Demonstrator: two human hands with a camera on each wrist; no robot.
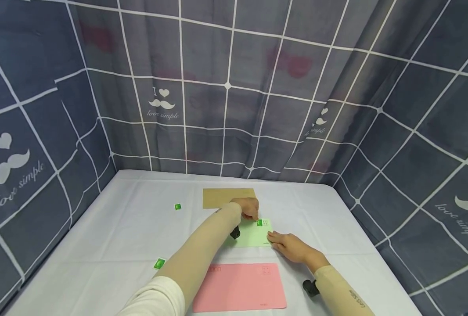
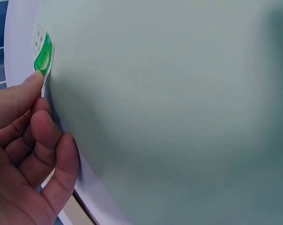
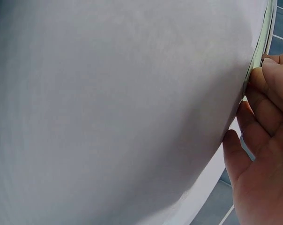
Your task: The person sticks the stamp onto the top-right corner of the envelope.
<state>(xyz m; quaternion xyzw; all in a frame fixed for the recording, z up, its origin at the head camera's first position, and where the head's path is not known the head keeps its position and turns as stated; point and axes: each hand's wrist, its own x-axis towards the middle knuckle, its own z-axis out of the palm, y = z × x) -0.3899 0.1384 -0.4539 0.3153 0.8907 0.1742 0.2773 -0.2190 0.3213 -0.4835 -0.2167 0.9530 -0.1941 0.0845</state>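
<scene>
My left hand (image 1: 248,207) pinches a small green stamp (image 2: 44,56) by its edge with thumb and forefinger. The stamp lies over the upper right part of a light green envelope (image 1: 253,237), beside the printed stamp box (image 1: 265,222). In the left wrist view the stamp bends up a little at the pinched end, and the other fingers are curled. My right hand (image 1: 291,246) rests on the right edge of the same envelope with fairly straight fingers. The left forearm hides the envelope's left part.
A pink envelope (image 1: 242,287) lies nearest me, partly under the left forearm. Behind the hands is a brown envelope (image 1: 222,197). Two more green stamps, one far (image 1: 178,206) and one near (image 1: 160,263), lie on the white table (image 1: 131,219). Dark checked curtains surround it.
</scene>
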